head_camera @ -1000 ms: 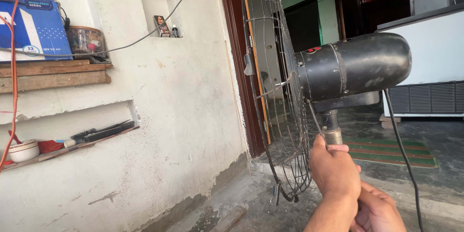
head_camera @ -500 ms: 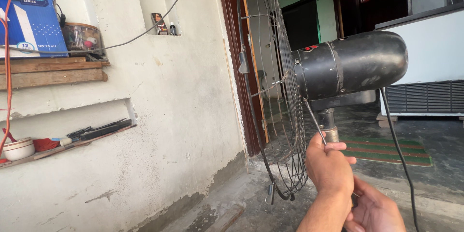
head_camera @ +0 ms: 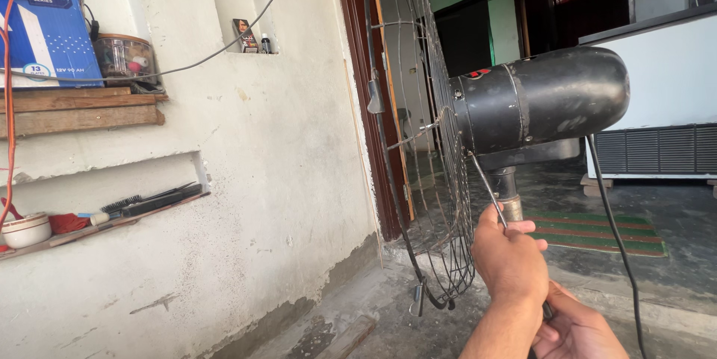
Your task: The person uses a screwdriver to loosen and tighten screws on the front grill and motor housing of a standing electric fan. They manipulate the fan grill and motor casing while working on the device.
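Two bare hands at bottom right: left hand with bare forearm below it, no sleeve, watch or ring showing. Right hand lower, partly cut off by the frame edge, also without glove or jewellery.

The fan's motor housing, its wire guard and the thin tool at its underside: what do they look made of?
Motor housing: looks like black painted metal, dull sheen with scuffs and dust. Wire guard: thin bare steel wire, grey and dulled, possibly rusty. Tool held in the left hand: slim shiny metal shaft, likely steel; its handle is hidden.
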